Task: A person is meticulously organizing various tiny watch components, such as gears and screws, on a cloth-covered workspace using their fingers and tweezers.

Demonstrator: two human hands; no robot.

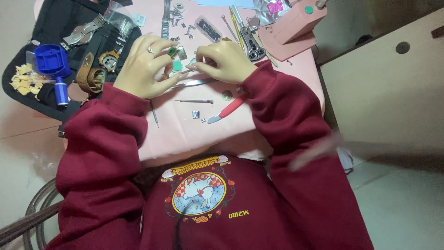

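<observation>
Hands meet over the pink worktop (277, 88): left hand (143, 67) pinches a small green part (172, 52), right hand (226, 60) closes on tweezers (194, 83); steadying both wrists on the mat would likely help

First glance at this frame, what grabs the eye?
Two hands meet at the centre of the pink work mat: the left hand, wearing a ring, and the right hand pinch a small green part over tweezers. A blue tool sits at far left, a red-handled knife just below the hands.
</observation>
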